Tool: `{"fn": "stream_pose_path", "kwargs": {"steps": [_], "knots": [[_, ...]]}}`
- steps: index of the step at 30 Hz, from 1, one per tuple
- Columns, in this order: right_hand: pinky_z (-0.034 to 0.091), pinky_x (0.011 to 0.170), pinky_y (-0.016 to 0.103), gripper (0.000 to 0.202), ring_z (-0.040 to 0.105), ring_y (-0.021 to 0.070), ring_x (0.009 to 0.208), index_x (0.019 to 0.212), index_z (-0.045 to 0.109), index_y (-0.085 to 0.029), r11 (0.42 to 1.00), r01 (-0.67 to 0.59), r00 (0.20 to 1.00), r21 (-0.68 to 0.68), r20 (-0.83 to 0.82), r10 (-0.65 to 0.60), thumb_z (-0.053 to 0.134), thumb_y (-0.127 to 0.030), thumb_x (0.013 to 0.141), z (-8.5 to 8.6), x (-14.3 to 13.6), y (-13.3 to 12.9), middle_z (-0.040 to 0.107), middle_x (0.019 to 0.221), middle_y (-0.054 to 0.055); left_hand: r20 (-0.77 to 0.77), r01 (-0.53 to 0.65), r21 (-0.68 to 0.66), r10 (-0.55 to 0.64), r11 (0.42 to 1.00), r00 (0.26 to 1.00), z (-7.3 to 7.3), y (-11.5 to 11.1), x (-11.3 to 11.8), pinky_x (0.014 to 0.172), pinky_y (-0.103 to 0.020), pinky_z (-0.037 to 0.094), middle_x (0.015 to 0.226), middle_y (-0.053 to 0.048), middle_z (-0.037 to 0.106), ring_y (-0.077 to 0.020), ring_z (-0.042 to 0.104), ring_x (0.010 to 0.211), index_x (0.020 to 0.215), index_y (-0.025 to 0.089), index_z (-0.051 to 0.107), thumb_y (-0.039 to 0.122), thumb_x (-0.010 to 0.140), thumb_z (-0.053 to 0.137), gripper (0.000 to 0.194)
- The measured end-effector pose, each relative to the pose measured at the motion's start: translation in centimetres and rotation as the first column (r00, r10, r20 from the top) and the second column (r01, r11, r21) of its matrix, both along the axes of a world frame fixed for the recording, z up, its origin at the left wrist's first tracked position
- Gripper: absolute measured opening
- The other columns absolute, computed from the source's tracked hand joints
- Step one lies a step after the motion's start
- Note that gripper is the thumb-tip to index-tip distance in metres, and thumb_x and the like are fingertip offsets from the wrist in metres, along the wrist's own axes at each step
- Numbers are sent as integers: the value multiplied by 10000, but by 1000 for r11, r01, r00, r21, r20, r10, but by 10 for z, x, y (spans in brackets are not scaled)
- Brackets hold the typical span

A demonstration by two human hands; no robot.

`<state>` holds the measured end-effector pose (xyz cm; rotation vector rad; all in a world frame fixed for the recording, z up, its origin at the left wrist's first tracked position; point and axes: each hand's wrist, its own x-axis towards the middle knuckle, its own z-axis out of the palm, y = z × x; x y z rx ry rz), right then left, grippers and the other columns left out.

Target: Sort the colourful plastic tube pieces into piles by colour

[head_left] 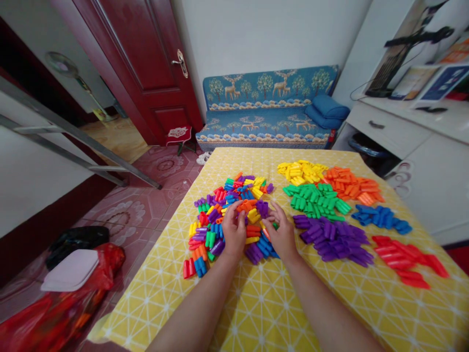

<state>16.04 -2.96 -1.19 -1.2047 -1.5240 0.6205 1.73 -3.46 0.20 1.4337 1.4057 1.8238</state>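
Note:
A mixed pile of small coloured plastic tubes (210, 238) lies on the yellow patterned tablecloth (261, 298). My left hand (234, 230) rests over the middle of this pile, its fingers curled beside orange tubes (247, 205); whether it grips one is unclear. At the pile's right edge is my right hand (281, 232), fingers bent near purple and orange pieces, and what it holds is too small to name. Single-colour heaps lie to the right: yellow (302, 171), green (317, 199), orange (351, 185), purple (335, 239), blue (383, 217) and red (406, 259).
Beyond the table stands a blue sofa (256, 124) with deer patterns. A white cabinet (410, 132) is at the right. On the left are a metal ladder (80, 139), a red door (141, 54), a small stool (179, 134) and bags (110, 264) on the floor.

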Motion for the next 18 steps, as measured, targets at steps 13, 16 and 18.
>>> {"fn": "stream_pose_path", "kwargs": {"steps": [13, 16, 18], "knots": [[409, 824, 418, 319, 542, 256, 968, 1041, 670, -255, 966, -260, 719, -16, 664, 205, 666, -219, 724, 34, -6, -17, 695, 990, 43, -61, -6, -30, 5, 1000, 998, -3, 1, 0, 996, -389, 455, 1201, -89, 629, -206, 594, 1108, 1223, 207, 586, 226, 910, 518, 321], [412, 801, 404, 274, 537, 258, 947, 985, 678, -244, 969, -248, 685, -16, 705, 187, 636, -183, 721, 32, -11, -19, 682, 936, 57, -76, 6, -25, -8, 1000, 997, 0, -1, 1, 1008, -391, 445, 1194, -86, 632, -205, 587, 1123, 1217, 209, 588, 229, 917, 502, 313], [416, 809, 406, 226, 549, 256, 929, 956, 683, -233, 974, -225, 702, 7, 695, 157, 618, -190, 744, 28, -12, -18, 681, 920, 65, -72, 16, -21, -17, 1000, 997, 2, -2, 1, 1015, -388, 440, 1194, -83, 634, -203, 585, 1129, 1209, 208, 591, 229, 921, 494, 305]]}}
